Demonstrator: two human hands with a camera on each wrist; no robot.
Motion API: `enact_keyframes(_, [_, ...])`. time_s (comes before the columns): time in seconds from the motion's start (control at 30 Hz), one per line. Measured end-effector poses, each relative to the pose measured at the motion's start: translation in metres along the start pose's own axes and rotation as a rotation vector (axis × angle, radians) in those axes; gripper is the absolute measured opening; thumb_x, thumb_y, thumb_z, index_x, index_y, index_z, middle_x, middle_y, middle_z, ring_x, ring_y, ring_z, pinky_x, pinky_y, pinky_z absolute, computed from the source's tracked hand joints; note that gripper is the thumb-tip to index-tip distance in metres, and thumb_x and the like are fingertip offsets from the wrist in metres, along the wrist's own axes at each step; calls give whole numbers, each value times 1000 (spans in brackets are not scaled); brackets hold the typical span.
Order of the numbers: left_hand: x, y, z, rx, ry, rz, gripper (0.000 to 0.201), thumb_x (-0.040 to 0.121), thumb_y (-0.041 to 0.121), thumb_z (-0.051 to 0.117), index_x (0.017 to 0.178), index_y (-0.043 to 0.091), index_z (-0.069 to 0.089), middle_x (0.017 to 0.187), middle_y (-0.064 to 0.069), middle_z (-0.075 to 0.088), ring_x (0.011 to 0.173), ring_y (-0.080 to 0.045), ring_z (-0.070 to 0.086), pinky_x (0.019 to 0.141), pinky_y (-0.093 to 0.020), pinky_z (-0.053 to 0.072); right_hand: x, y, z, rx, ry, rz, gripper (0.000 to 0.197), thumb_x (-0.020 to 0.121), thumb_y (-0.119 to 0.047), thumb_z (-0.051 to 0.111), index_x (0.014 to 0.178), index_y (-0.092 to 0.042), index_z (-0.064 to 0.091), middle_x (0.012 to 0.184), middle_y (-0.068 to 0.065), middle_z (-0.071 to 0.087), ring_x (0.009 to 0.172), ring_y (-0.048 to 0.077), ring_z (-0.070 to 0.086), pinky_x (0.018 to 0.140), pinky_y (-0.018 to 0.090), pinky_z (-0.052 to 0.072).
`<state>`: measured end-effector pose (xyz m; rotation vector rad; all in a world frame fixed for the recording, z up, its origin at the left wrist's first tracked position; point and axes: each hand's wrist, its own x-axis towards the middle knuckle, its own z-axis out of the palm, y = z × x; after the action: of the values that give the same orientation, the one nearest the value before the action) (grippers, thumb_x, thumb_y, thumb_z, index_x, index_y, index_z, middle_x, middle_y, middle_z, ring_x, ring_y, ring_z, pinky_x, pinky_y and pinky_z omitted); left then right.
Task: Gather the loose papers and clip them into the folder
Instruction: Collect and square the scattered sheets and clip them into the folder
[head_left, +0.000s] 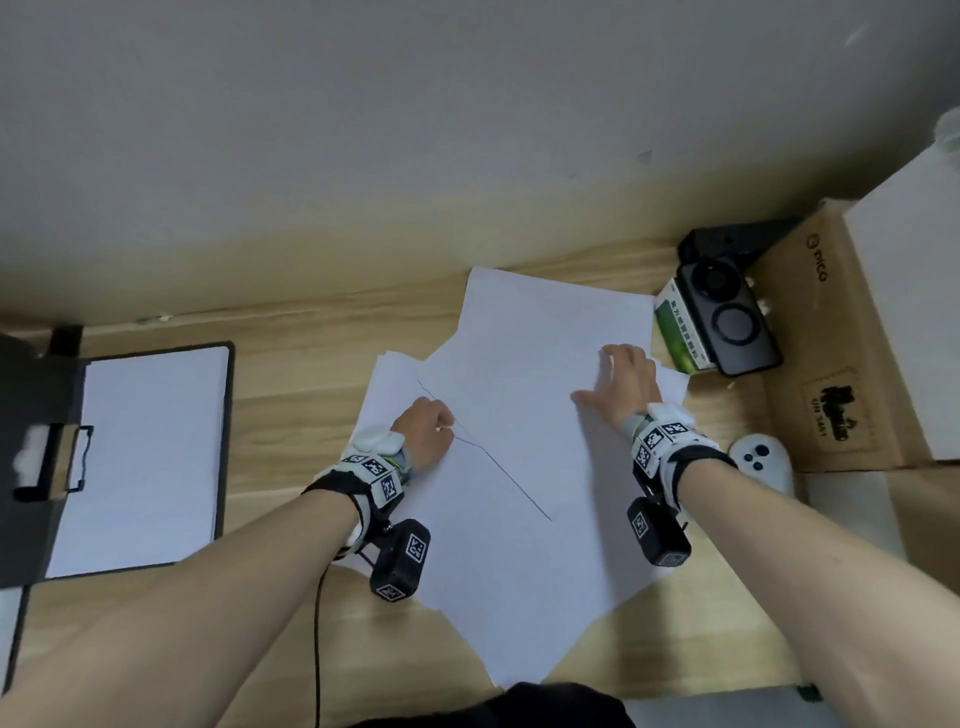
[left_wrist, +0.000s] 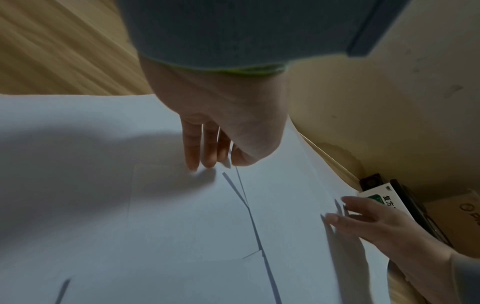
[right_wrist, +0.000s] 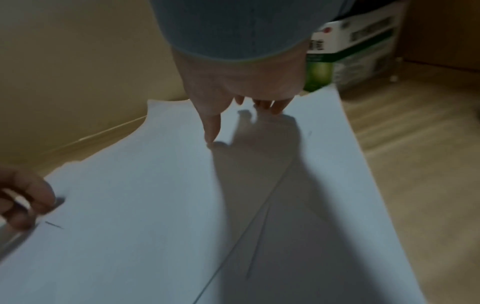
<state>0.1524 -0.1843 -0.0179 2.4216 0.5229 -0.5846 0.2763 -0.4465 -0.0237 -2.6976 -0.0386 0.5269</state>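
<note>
Several loose white papers (head_left: 524, 483) lie overlapped and askew on the middle of the wooden desk. My left hand (head_left: 434, 426) is curled over their left part; in the left wrist view its thumb and fingers (left_wrist: 207, 156) pinch the edge of an upper sheet (left_wrist: 285, 205). My right hand (head_left: 621, 382) lies open on the right side of the pile, its spread fingertips (right_wrist: 272, 108) pressing on the top sheet (right_wrist: 161, 205). The open black folder (head_left: 225, 441) lies at the far left with a white sheet in it and its clip (head_left: 62, 460) on the left side.
A green-and-white box (head_left: 675, 332) with a black phone (head_left: 727, 317) on it touches the pile's right corner. Behind it stands a cardboard box (head_left: 821, 364). A white controller (head_left: 763, 460) lies near my right wrist. The wall runs along the desk's far edge.
</note>
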Motion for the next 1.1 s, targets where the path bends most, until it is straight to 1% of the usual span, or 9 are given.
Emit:
enact_keyframes(0.13, [13, -2, -3, -25, -29, 39, 24, 91, 8, 48, 110, 11, 61, 119, -5, 51, 102, -23, 57, 94, -33, 45, 23, -6, -6, -188, -60, -107, 90, 57, -57, 84, 123, -8, 46, 125, 15, 46, 112, 36, 46, 86, 45, 43])
enact_keyframes(0.27, [24, -3, -1, -45, -25, 49, 23, 90, 7, 48, 110, 10, 61, 118, -6, 49, 101, -23, 57, 95, -34, 46, 32, -3, -9, -305, -84, -93, 93, 56, -67, 80, 127, -15, 50, 127, 10, 47, 117, 30, 42, 93, 39, 40])
enact_keyframes(0.43, [34, -5, 0, -111, -9, 38, 24, 89, 6, 47, 109, 12, 60, 115, -3, 50, 102, -21, 56, 89, -26, 43, 36, -9, -19, -218, -267, -57, 64, 81, -40, 73, 132, -11, 47, 124, 12, 58, 115, 33, 53, 80, 36, 45])
enact_keyframes(0.57, [42, -7, -2, -142, 33, 26, 28, 88, 5, 48, 113, 15, 57, 115, 0, 52, 93, -13, 53, 84, -22, 41, 26, -4, -24, -57, -206, -50, 18, 84, -31, 66, 93, -18, 58, 86, 8, 63, 87, 34, 62, 64, 34, 42])
enact_keyframes(0.7, [59, -1, -11, -177, 151, 33, 33, 84, 3, 53, 116, 12, 55, 117, -2, 53, 96, -17, 55, 80, -23, 42, 26, 10, -26, 167, 53, 112, 15, 83, -20, 66, 86, -5, 62, 75, 13, 64, 77, 35, 62, 68, 40, 52])
enact_keyframes(0.87, [93, 19, -9, -156, 255, -72, 44, 76, 10, 65, 120, 8, 57, 121, -8, 54, 107, -25, 56, 89, -32, 48, 17, 40, -7, 305, 93, 290, 12, 85, -1, 52, 86, -3, 64, 80, 14, 63, 80, 32, 58, 73, 36, 46])
enact_keyframes(0.97, [106, 33, -13, -214, 173, -158, 60, 71, 23, 71, 126, 11, 51, 105, -3, 61, 98, -22, 60, 85, -34, 52, 12, 50, 9, 418, 86, 344, 27, 80, 6, 40, 67, -16, 50, 65, 7, 48, 72, 25, 45, 69, 32, 36])
enact_keyframes(1.03, [111, 40, -15, -259, 105, -208, 56, 71, 22, 72, 123, 12, 52, 93, 0, 65, 87, -20, 63, 76, -30, 54, 13, 54, 14, 461, 83, 378, 27, 80, 7, 38, 70, -14, 51, 66, 8, 50, 72, 24, 44, 69, 32, 36])
enact_keyframes(1.1, [111, 47, -18, -235, 9, -180, 35, 73, 17, 72, 107, 9, 66, 91, -1, 67, 89, -25, 67, 69, -26, 50, 15, 55, 16, 492, 81, 396, 25, 80, 6, 38, 82, -6, 59, 76, 16, 60, 73, 25, 49, 70, 32, 39])
